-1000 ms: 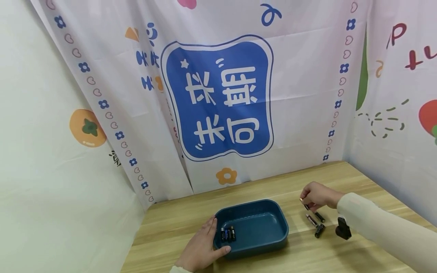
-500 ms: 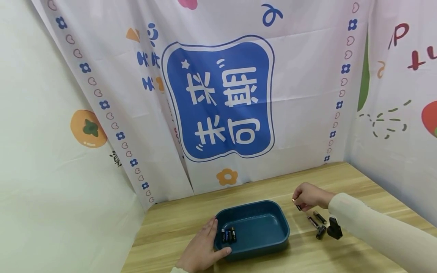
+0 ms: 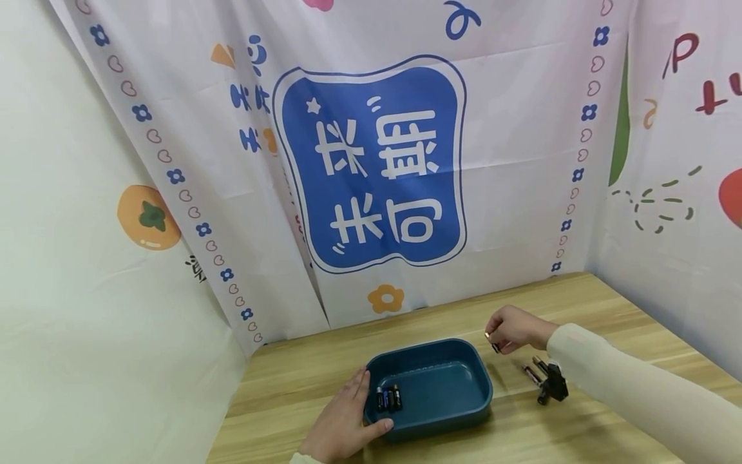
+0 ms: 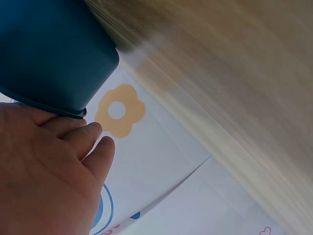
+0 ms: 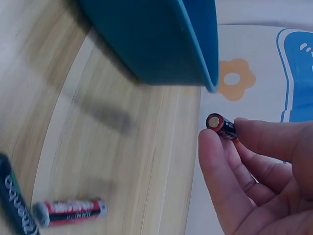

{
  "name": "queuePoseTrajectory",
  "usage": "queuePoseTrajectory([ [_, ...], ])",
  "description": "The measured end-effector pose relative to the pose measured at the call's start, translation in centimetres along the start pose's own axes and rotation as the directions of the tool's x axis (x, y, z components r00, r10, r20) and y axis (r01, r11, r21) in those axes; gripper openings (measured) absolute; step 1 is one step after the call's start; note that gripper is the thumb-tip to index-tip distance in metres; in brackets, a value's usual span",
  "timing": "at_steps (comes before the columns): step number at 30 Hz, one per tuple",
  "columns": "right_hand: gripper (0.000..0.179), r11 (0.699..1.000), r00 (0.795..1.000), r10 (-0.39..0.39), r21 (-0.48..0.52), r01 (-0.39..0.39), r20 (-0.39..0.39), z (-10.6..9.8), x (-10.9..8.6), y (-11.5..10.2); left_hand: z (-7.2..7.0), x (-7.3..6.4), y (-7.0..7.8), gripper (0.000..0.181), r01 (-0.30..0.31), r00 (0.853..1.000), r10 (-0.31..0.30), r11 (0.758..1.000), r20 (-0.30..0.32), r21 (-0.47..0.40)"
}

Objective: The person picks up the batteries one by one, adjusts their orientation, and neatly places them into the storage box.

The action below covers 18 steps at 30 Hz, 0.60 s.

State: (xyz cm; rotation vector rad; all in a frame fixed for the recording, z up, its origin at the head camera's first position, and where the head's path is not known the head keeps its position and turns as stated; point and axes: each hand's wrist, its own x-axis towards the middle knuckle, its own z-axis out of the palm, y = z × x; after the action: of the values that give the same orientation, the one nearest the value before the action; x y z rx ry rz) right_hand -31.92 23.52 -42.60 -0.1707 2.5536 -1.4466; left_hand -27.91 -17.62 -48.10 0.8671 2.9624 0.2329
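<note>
A battery [image 5: 222, 126], dark with a reddish end, is pinched between thumb and fingertips of my right hand [image 3: 513, 328], above the table right of a teal plastic bin [image 3: 431, 425]. In the right wrist view it is held close below the bin's rim corner. My left hand [image 3: 342, 419] rests on the bin's left end, its fingers extended along the rim and the thumb over the near rim. Inside the bin, several dark batteries [image 3: 388, 398] stand side by side at the left end. On the table under my right wrist lie a red-and-black battery [image 5: 73, 211] and a green-and-black battery [image 5: 17, 200].
The wooden table [image 3: 278, 393] meets a printed white cloth [image 3: 510, 212] at the back, with more cloth at both sides. A black wrist device [image 3: 556, 383] under the right sleeve partly covers the loose batteries in the head view.
My right hand has moved left toward the bin, carrying the battery away from the loose ones. The left hand and the bin have stayed in place.
</note>
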Motion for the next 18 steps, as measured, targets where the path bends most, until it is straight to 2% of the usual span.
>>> queuePoseTrajectory([
  [10,0.01,0.999,1.0,-0.016,0.039,0.015,0.006,1.4,0.8,-1.3,0.0,-0.1,0.0,0.1,0.001,1.0,-0.001,1.0,-0.016,-0.014],
  [18,0.008,0.997,1.0,0.013,0.069,-0.014,0.007,2.4,1.3,-1.9,0.0,-0.1,0.2,0.099,-0.012,0.999,0.012,1.0,-0.041,-0.015],
])
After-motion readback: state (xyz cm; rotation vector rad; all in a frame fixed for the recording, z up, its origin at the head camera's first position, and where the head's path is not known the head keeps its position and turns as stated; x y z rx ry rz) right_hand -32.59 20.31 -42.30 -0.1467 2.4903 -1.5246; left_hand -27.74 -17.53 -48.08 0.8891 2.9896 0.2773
